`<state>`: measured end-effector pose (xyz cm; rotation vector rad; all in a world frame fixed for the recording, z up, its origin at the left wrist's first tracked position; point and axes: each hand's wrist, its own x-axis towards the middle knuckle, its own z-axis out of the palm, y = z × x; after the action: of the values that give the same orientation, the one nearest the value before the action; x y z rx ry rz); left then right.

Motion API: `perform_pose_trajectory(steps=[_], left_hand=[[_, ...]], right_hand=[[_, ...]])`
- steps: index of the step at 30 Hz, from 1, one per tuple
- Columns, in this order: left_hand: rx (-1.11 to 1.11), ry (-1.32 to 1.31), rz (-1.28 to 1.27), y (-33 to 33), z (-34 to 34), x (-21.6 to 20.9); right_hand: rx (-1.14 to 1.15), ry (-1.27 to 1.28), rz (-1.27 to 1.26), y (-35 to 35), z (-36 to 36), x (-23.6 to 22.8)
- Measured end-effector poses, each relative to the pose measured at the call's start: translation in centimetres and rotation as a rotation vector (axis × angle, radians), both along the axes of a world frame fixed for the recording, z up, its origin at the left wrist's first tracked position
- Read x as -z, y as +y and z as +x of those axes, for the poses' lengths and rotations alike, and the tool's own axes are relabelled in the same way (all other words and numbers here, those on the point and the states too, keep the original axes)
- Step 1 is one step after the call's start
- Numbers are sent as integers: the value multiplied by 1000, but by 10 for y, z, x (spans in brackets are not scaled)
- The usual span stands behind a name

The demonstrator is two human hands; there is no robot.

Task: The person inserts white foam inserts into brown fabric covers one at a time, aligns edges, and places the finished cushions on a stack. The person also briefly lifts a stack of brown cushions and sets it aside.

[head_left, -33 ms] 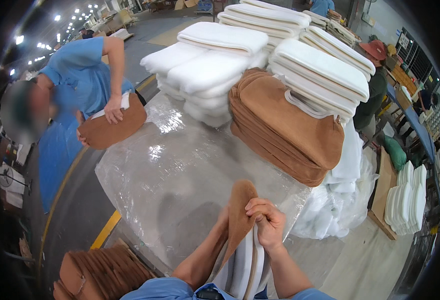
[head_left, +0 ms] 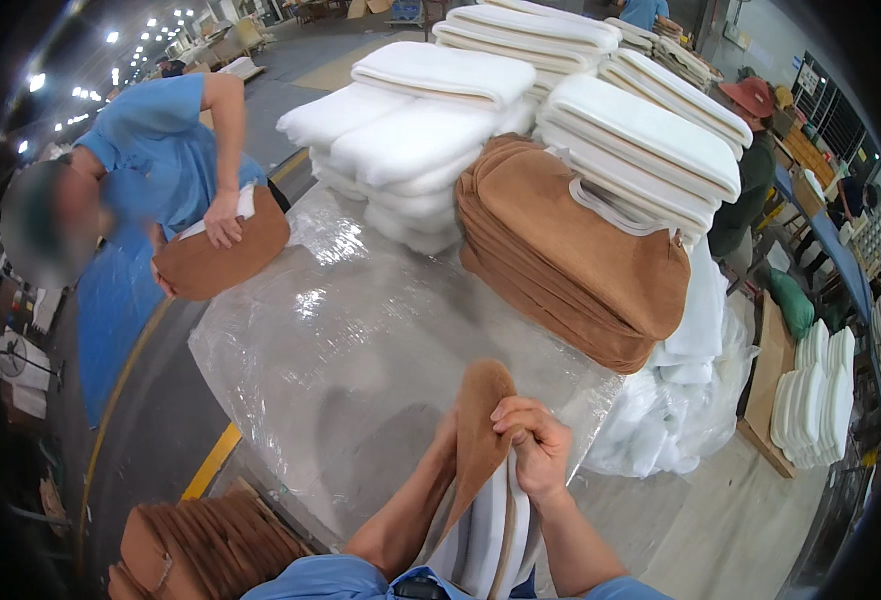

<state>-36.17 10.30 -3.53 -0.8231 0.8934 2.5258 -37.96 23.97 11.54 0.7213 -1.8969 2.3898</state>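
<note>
A brown fabric cushion cover [head_left: 482, 410] stands on end in front of my body, fitted over the top of a white padded cushion [head_left: 487, 540] whose lower part shows white layers. My right hand [head_left: 538, 440] is closed on the cover's right edge, its fingers bent over the fabric and the thumb against it. On the other side, my left hand [head_left: 446, 436] lies against the cover's left side. Its fingers are hidden behind the fabric.
A plastic-wrapped table [head_left: 360, 360] spreads ahead, bearing a stack of brown covers [head_left: 570, 260] and white padding piles [head_left: 430, 130]. More brown pieces [head_left: 200, 545] stand at lower left. At left a co-worker [head_left: 175, 140] handles a brown cover [head_left: 230, 255]. White pads [head_left: 810, 410] stand at right.
</note>
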Motion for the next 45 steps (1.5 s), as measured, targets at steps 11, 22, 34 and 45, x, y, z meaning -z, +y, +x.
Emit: perform_pose_trajectory(steps=[11,22,34,45], left_hand=[[-8,384,-311,-71,-85,-5],[88,780,-818,-60,-96,-99],[34,904,-1091,-48,-64,-137],[17,704,-688,-56,-51,-141]], right_hand=[[-66,1,-100,-13,-32,20],[-61,-46,-121,-27,-43,33],[-106,-31,-124,-31,-31,30],[18,-155,-299,-2,-31,27]])
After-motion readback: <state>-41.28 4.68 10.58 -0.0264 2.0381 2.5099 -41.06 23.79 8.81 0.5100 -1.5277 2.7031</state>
